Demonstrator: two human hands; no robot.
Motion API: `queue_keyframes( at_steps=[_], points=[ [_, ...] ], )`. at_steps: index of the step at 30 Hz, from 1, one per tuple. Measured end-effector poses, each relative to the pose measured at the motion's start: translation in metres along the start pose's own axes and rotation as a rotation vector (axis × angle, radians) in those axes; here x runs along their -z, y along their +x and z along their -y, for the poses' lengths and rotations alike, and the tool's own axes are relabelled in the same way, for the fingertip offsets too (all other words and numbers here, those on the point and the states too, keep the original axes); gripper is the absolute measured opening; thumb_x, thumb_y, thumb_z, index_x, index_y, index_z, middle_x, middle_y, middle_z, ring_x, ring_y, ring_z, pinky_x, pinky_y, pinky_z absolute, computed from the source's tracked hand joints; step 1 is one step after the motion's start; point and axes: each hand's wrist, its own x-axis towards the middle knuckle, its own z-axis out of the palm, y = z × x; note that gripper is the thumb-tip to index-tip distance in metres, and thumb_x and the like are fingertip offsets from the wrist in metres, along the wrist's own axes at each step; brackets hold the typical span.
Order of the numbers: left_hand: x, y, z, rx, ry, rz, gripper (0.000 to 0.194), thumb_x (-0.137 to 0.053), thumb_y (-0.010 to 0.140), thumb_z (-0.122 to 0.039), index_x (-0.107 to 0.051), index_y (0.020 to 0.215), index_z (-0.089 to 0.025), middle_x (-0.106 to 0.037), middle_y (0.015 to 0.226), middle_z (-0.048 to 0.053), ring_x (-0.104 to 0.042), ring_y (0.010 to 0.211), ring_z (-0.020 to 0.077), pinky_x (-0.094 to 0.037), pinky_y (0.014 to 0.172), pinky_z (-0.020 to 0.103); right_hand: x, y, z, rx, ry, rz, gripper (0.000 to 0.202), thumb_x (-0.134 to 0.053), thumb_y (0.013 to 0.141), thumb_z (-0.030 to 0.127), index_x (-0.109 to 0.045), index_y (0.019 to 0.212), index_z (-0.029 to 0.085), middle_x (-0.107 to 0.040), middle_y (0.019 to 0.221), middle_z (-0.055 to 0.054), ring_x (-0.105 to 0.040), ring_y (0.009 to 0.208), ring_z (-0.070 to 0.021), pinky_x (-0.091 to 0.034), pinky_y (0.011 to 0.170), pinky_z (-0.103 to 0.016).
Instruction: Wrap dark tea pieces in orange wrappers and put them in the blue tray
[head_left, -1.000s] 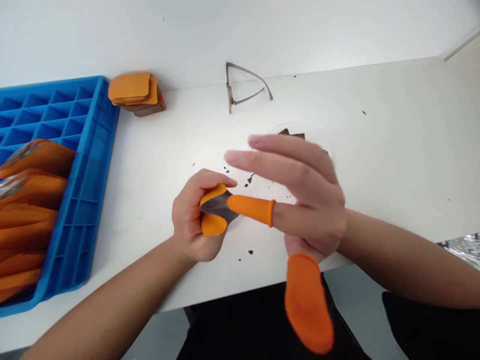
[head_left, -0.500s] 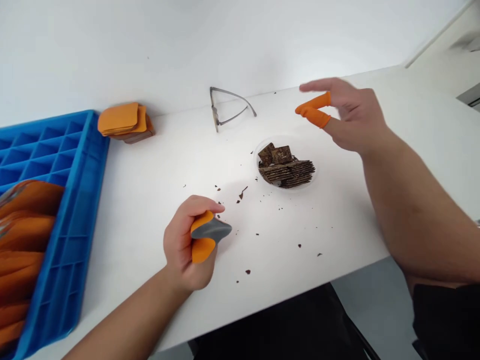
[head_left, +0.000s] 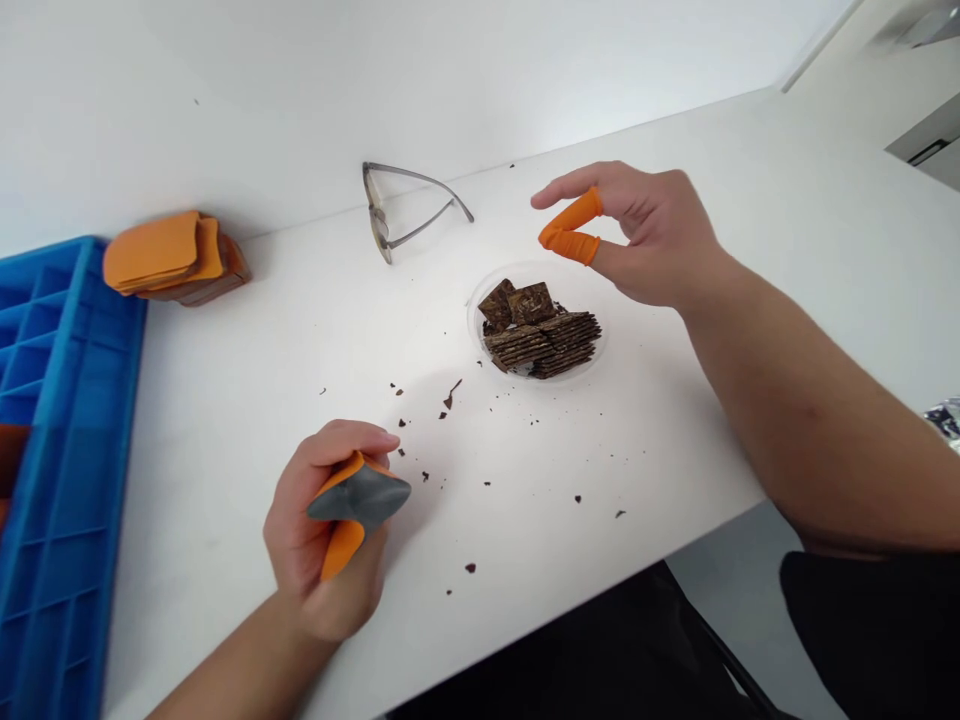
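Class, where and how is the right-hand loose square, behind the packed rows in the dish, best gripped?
Probably by its far right corner, pinched from above and the right: the square lies broad face up, with packed rows crowding its near side and another square its left.

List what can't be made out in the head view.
Head view, all:
Orange pouch, outer side: mostly hidden by the left hand.
Anything tiny in the right hand: hidden by orange finger covers.
Blue tray: cut off by left edge.
Silvery item: cut off by right edge.
Dark specks: too small to identify.
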Motion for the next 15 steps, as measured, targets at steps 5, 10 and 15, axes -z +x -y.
queue_keyframes(
  at_steps=[5, 10, 15],
  points=[
    [-0.003, 0.001, -0.001, -0.019, -0.019, 0.011, 0.033, -0.070, 0.073, -0.025, -0.072, 0.105, -0.021, -0.059, 0.075, 0.004, -0.048, 0.062, 0.0176, -0.033, 0.050, 0.034, -0.004, -0.004, -0.014, -0.007, -0.182, 0.233, 0.018, -0.072, 0.086, 0.039, -0.079, 0.099, 0.029, -0.069, 0.135, -0.002, -0.055, 0.137, -0.0308, -0.042, 0.116, -0.060],
    [-0.001, 0.000, -0.007, -0.006, -0.013, 0.068, 0.031, -0.068, 0.076, -0.019, -0.069, 0.107, -0.020, -0.057, 0.076, 0.003, -0.047, 0.063, 0.0161, -0.032, 0.052, 0.033, -0.010, -0.007, -0.018, -0.042, -0.272, 0.310, 0.020, -0.071, 0.085, 0.042, -0.080, 0.097, 0.029, -0.066, 0.140, -0.001, -0.043, 0.148, -0.0348, -0.036, 0.122, -0.062],
    [0.000, -0.002, -0.010, 0.012, 0.000, 0.124, 0.029, -0.064, 0.082, -0.016, -0.066, 0.110, -0.019, -0.056, 0.081, 0.002, -0.046, 0.066, 0.0141, -0.033, 0.055, 0.031, -0.009, -0.007, -0.013, -0.076, -0.338, 0.355, 0.018, -0.067, 0.087, 0.042, -0.080, 0.089, 0.029, -0.065, 0.142, 0.000, -0.039, 0.151, -0.0362, -0.040, 0.119, -0.060]
  ],
)
